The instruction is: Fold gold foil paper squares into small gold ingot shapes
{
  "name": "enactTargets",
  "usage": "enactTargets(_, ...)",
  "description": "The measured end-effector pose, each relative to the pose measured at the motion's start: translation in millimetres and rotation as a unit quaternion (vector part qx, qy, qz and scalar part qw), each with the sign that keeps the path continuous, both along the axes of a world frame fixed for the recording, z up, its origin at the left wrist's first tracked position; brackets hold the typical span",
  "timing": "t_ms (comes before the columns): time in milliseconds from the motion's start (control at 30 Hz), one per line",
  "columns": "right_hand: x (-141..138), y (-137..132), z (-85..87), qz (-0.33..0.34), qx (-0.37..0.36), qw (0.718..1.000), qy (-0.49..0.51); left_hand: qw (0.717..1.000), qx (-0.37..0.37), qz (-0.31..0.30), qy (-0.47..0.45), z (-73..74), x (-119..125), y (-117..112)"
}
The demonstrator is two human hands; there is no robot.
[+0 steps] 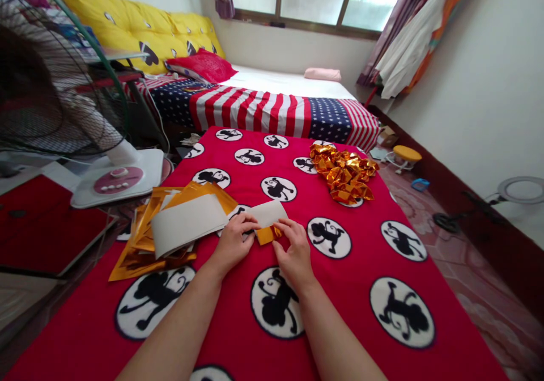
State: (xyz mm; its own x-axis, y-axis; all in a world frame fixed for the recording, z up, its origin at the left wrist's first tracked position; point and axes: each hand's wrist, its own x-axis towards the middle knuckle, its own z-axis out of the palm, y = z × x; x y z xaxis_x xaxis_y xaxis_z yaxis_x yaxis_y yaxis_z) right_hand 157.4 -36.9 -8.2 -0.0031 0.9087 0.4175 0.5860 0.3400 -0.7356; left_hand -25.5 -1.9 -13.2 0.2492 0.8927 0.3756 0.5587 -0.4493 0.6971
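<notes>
Both hands are at a sheet of gold foil paper [266,235] with a pale back, over the middle of the red cloth. My left hand [236,239] pinches its left side. My right hand [294,249] has its fingers closed on the right side. The near edge is folded over, so a strip of gold shows, while the pale back [267,213] stands up behind it. To the left lies a loose stack of gold sheets [142,239] with pale sheets [187,222] on top. A heap of folded gold foil pieces [343,171] lies at the far right.
The table bears a red cloth [340,313] with monkey prints. An electric fan [121,171] stands close on the left. A bed [272,109] is beyond the table; a yellow stool [407,154] and a ring light [521,191] stand on the right.
</notes>
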Motion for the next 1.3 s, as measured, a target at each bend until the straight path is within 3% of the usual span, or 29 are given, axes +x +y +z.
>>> enactTargets(533, -1, -1, 2.7, -0.001, -0.004, 1.0, -0.012, 1.0, -0.001, -0.002, 0.003, 1.0, 1, 0)
enactTargets(1000, -4, -2, 0.0, -0.006, -0.014, 0.994, -0.105, 1.0, -0.018, 0.02, -0.011, 3.4, 5, -1)
enactTargets(1133, 0, -5, -0.2, 0.005, -0.043, 0.987, -0.157, 0.999, -0.008, 0.03, 0.019, 1.3, 8, -1)
enactTargets(1300, 5, -11, 3.2, -0.02, -0.113, 0.956, -0.272, 0.999, -0.008, 0.035, 0.036, -0.4, 9, 1)
